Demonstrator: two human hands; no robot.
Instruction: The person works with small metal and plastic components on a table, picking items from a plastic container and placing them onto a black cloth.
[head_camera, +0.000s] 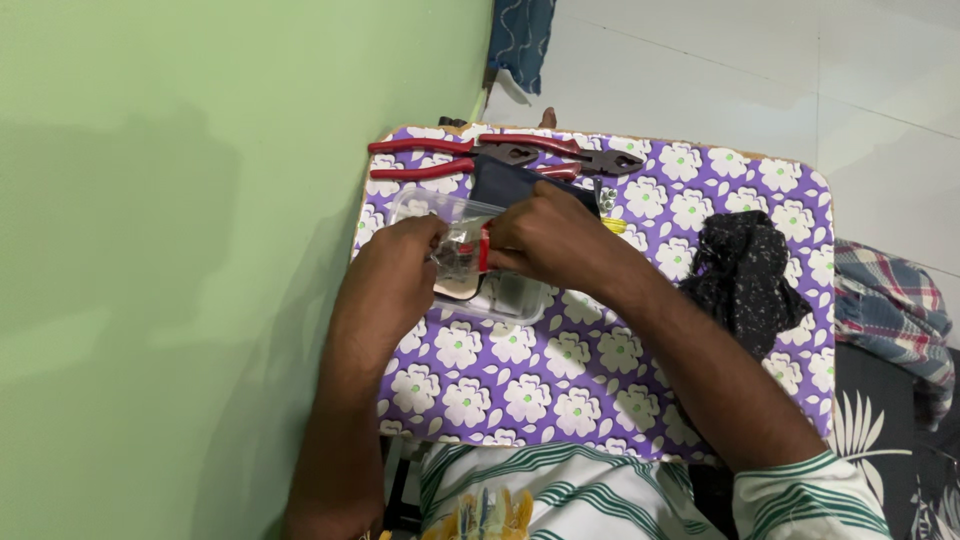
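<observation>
My left hand (393, 272) and my right hand (548, 238) meet over a clear plastic box (512, 298) on a small table with a purple flowered cover (520, 385). Between their fingers they hold a small clear packet (462, 252) with a red strip and small dark parts inside. The left hand grips its left side, the right hand pinches its right edge at the red strip. A dark blue pouch (500, 182) lies just behind the hands. What is in the box is mostly hidden by the hands.
Two red-handled pliers (470, 158) (590, 158) lie at the table's far edge. A black crumpled cloth (745, 275) sits on the right side. A green wall (180, 250) runs along the left. A checked cloth (890, 310) lies on the right beside the table.
</observation>
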